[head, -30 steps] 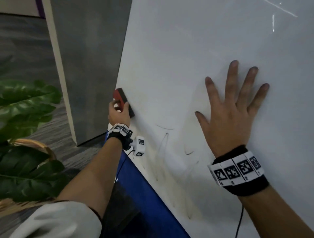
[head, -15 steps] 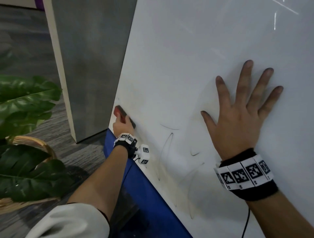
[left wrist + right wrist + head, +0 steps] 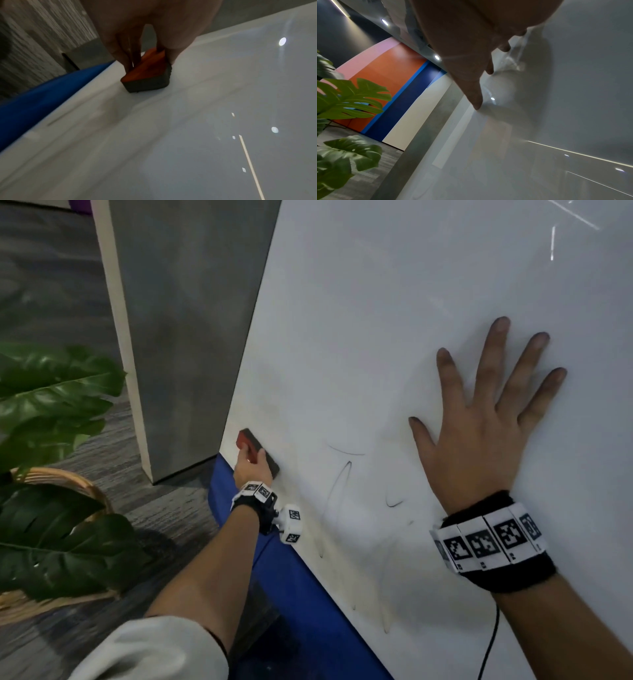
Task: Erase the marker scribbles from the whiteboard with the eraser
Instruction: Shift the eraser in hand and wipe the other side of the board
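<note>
A white whiteboard [image 3: 394,320] leans upright and fills the right of the head view. Thin black marker scribbles [image 3: 339,484] run across its lower part. My left hand [image 3: 251,469] grips a red-backed eraser [image 3: 255,451] with a dark felt face, pressed on the board near its lower left corner. The left wrist view shows the eraser [image 3: 149,75] flat on the whiteboard [image 3: 188,135], pinched by my left hand [image 3: 147,54]. My right hand [image 3: 479,433] lies flat on the board with fingers spread, right of the scribbles. In the right wrist view the right hand [image 3: 471,60] touches the whiteboard [image 3: 556,108].
A blue panel [image 3: 294,577] lies under the board's lower edge. A grey pillar [image 3: 185,337] stands just left of the board. A large-leaved plant [image 3: 51,457] in a wicker basket [image 3: 78,487] sits on the grey floor at the left.
My left hand has slid the eraser down along the board's left edge toward the lower corner. The right hand stays flat on the board.
</note>
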`<state>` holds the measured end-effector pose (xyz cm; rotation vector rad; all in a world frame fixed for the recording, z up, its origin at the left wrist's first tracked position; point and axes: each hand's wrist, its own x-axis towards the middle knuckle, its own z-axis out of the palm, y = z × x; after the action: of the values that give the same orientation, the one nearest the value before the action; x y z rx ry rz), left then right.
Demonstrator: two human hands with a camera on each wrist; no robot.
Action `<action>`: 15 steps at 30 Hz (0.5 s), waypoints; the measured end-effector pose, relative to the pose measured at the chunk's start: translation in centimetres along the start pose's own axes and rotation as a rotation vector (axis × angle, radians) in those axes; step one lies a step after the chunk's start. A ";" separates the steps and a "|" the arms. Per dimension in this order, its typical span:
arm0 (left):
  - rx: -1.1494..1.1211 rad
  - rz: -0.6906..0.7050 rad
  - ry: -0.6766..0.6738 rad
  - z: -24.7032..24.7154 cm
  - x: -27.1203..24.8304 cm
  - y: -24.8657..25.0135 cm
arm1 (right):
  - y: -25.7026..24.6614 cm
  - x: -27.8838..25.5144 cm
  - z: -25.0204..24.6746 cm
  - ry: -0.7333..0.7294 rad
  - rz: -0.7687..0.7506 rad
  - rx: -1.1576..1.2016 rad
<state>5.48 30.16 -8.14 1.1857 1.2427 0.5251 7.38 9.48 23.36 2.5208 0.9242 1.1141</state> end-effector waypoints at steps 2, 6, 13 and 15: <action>-0.059 0.095 0.040 0.8 -1.0 0.1 | -0.1 0.0 -0.1 0.001 -0.006 -0.005; -0.229 0.487 0.055 1.4 -2.6 1.8 | 0.6 -0.4 -0.3 -0.001 -0.034 -0.007; 0.025 -0.078 -0.132 1.3 -2.8 -6.8 | 4.4 -1.4 -1.6 0.035 -0.099 0.074; 0.116 -0.086 -0.168 1.9 -4.4 -8.1 | 4.3 -1.6 -1.5 0.028 -0.104 0.042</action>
<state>3.59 22.78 -13.66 1.2410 1.1864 0.2867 7.38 5.10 25.35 2.4640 1.0835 1.1127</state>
